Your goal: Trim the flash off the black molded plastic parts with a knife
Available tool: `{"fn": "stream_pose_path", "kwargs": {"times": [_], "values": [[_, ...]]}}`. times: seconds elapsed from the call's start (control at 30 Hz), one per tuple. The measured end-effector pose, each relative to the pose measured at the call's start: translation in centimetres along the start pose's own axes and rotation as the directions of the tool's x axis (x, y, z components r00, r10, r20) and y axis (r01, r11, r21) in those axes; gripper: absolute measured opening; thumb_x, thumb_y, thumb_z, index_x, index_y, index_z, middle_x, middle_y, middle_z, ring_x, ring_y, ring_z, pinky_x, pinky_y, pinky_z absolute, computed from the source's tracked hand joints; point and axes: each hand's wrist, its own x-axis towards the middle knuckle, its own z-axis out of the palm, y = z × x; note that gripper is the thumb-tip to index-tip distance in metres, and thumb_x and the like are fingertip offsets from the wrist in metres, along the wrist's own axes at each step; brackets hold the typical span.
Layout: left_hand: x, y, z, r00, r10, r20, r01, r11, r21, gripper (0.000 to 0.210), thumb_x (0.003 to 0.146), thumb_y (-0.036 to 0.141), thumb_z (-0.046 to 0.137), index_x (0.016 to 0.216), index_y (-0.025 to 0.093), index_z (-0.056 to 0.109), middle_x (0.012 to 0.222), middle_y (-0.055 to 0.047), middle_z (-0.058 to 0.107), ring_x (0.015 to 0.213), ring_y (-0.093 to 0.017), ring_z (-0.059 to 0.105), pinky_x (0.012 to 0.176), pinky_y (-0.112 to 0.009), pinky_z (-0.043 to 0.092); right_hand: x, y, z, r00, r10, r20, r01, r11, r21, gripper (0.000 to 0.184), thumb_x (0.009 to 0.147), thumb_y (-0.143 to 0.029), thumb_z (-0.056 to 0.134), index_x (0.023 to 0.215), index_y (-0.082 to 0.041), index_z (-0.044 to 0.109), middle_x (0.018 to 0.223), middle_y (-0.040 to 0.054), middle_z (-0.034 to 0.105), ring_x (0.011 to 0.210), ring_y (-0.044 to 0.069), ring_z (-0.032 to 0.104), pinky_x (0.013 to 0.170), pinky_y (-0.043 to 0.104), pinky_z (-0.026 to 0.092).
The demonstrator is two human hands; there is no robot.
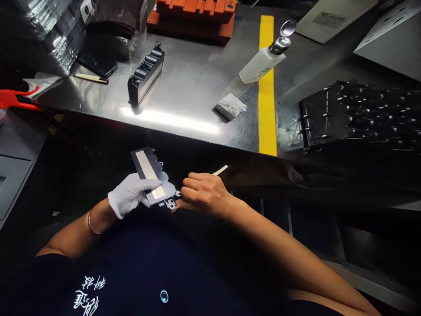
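My left hand (130, 193), in a white glove, grips a dark plastic part (168, 188) with a pale strip along its face and scalloped lobes on one edge. The thumb presses on the strip. At the part's lower right end, beside its small ringed tabs, is my bare right hand (205, 193), its fingers curled closed. A thin cream-coloured stick (220, 170) pokes out of that fist; its other end is hidden by the fingers. Both hands are in front of the table edge, above my lap.
On the metal table (194, 87) stands a similar black part (146, 74). A folded white cloth (230, 106), a white bottle (262, 65) with a flip lid and yellow tape (267, 109) are to the right. An orange fixture (190, 22) sits at the back, a cream-handled tool (91, 78) at left.
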Motion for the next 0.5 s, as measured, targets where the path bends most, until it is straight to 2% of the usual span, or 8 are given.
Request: {"fn": "stream_pose_path", "kwargs": {"times": [0.13, 0.23, 0.4, 0.5], "values": [[0.22, -0.27, -0.18, 1.000, 0.014, 0.001, -0.014, 1.000, -0.005, 0.023, 0.069, 0.022, 0.075, 0.089, 0.012, 0.069, 0.076, -0.005, 0.067, 0.060, -0.013, 0.062, 0.048, -0.020, 0.048, -0.10, -0.02, 0.17, 1.000, 0.013, 0.001, -0.013, 0.999, -0.036, 0.054, 0.091, -0.056, 0.045, 0.052, -0.018, 0.047, 0.051, -0.0003, 0.042, 0.052, 0.012, 0.033, 0.048, 0.027, 0.025], [0.30, -0.46, -0.31, 1.000, 0.030, 0.004, -0.030, 1.000, 0.005, 0.023, 0.069, 0.023, 0.075, 0.088, 0.012, 0.069, 0.072, -0.003, 0.064, 0.057, -0.012, 0.060, 0.046, -0.020, 0.046, -0.21, -0.05, 0.17, 1.000, -0.029, -0.011, 0.028, 0.999, -0.036, 0.052, 0.090, -0.051, 0.049, 0.050, -0.019, 0.044, 0.049, -0.0016, 0.039, 0.051, 0.012, 0.032, 0.048, 0.027, 0.024], [0.21, -0.28, -0.07, 0.999, 0.039, -0.003, -0.039, 0.999, -0.010, 0.022, 0.069, 0.021, 0.074, 0.089, 0.013, 0.068, 0.072, -0.002, 0.064, 0.058, -0.011, 0.060, 0.048, -0.020, 0.047, -0.32, -0.07, 0.23, 0.999, 0.041, 0.006, -0.040, 0.998, -0.037, 0.052, 0.089, -0.054, 0.049, 0.052, -0.019, 0.048, 0.051, -0.0010, 0.042, 0.052, 0.012, 0.033, 0.048, 0.028, 0.022], [0.09, 0.03, 0.00, 0.999, 0.037, -0.007, -0.037, 0.999, 0.002, 0.020, 0.069, 0.021, 0.075, 0.084, 0.011, 0.067, 0.067, -0.002, 0.063, 0.054, -0.010, 0.058, 0.045, -0.018, 0.044, -0.55, -0.03, 0.32, 1.000, 0.028, 0.006, -0.028, 0.999, -0.021, 0.053, 0.090, -0.050, 0.051, 0.048, -0.019, 0.045, 0.047, -0.0022, 0.039, 0.048, 0.010, 0.034, 0.046, 0.028, 0.023]]}}
